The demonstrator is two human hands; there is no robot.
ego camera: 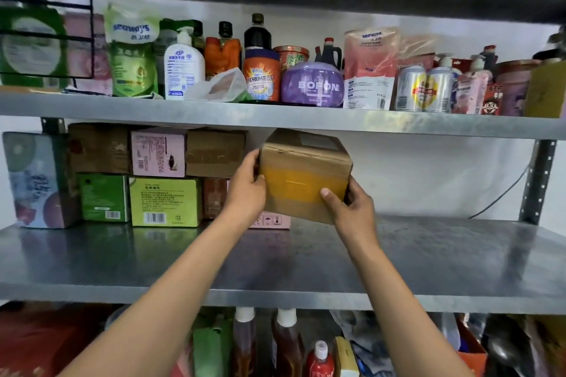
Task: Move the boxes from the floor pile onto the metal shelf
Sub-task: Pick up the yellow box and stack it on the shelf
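Note:
A brown cardboard box [303, 174] with a yellow tape band across its front is held over the middle tier of the metal shelf [428, 257], tilted slightly. My left hand [246, 188] grips its left side and my right hand [349, 208] grips its lower right corner, thumb on the front face. The box sits above a low pink box [274, 222], mostly hidden behind it; whether they touch I cannot tell. To the left stand stacked boxes: two green ones [165, 202], a pink one [159, 151] and brown ones [214, 151].
The upper tier [275, 116] holds several bottles, pouches, cans and a purple tub [312, 84] close above the box. A black cable [505, 193] hangs at the back right beside the shelf upright [536, 180]. Bottles stand on the tier below.

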